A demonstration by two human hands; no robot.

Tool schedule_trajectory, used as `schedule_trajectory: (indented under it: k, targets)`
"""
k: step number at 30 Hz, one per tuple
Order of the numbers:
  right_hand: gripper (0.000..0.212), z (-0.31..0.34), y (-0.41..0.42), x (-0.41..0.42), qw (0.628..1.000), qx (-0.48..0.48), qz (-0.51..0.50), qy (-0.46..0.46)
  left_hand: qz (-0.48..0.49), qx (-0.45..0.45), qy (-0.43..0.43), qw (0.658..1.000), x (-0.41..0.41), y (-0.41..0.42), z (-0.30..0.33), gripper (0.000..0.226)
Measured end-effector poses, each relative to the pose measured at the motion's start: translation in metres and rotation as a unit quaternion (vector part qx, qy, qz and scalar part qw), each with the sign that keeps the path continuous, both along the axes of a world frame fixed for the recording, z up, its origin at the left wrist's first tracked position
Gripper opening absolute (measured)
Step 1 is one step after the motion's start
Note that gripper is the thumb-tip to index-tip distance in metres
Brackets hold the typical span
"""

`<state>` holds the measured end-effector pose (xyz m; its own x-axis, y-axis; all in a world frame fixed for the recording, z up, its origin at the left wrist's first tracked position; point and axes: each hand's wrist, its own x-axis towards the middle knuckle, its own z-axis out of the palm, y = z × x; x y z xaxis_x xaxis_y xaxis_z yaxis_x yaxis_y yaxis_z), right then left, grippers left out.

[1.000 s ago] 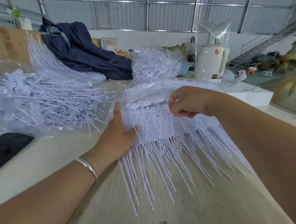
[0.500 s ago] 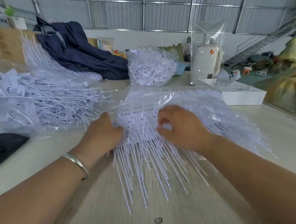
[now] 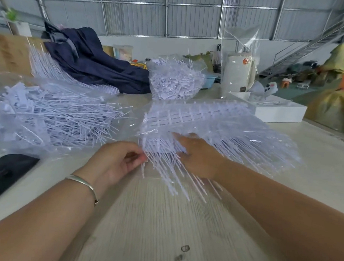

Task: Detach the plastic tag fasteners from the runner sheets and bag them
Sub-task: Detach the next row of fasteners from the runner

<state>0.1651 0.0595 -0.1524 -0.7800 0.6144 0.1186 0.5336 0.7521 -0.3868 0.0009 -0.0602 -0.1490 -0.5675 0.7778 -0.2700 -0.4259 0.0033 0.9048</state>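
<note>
A clear crinkled bag (image 3: 45, 117) of loose white plastic fasteners lies on the pale wooden table (image 3: 160, 221) at left. The left hand (image 3: 116, 163), fingers curled, pinches thin white stems at the edge of the runner sheets (image 3: 198, 120); the right hand (image 3: 199, 156) lies flat among the comb-like stems, fingers extended.

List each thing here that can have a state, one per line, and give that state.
left hand: pinching fastener strands at the sheet's near-left edge
right hand: fingers buried in the strands, grip unclear
runner sheets: stacked, strands still attached
left bag: open, lying flat, holding loose fasteners
far bag: bulging full
</note>
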Motion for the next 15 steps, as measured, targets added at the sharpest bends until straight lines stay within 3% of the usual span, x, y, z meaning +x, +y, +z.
schedule_trajectory:
  k: [3,5,8,11,15]
  targets:
    - [0.043,-0.001,-0.003,0.000,0.987,-0.132,-0.003,0.089,-0.109,-0.051,-0.005,0.993,0.004,-0.004,0.002,0.023]
    - [0.044,-0.002,-0.004,0.005,0.981,-0.170,0.002,0.095,-0.148,-0.078,0.017,0.986,0.005,-0.006,0.002,0.033]
    - [0.062,-0.009,-0.006,0.012,0.995,-0.092,0.022,-0.011,-0.136,-0.125,0.104,0.977,0.008,-0.006,0.004,0.014]
    - [0.059,-0.016,-0.007,0.008,0.999,-0.024,0.008,-0.040,-0.136,-0.173,0.226,0.949,0.009,-0.008,0.005,0.012]
    - [0.053,-0.020,-0.006,0.003,0.997,0.049,-0.007,-0.066,-0.198,-0.125,0.234,0.944,0.016,-0.013,0.013,0.023]
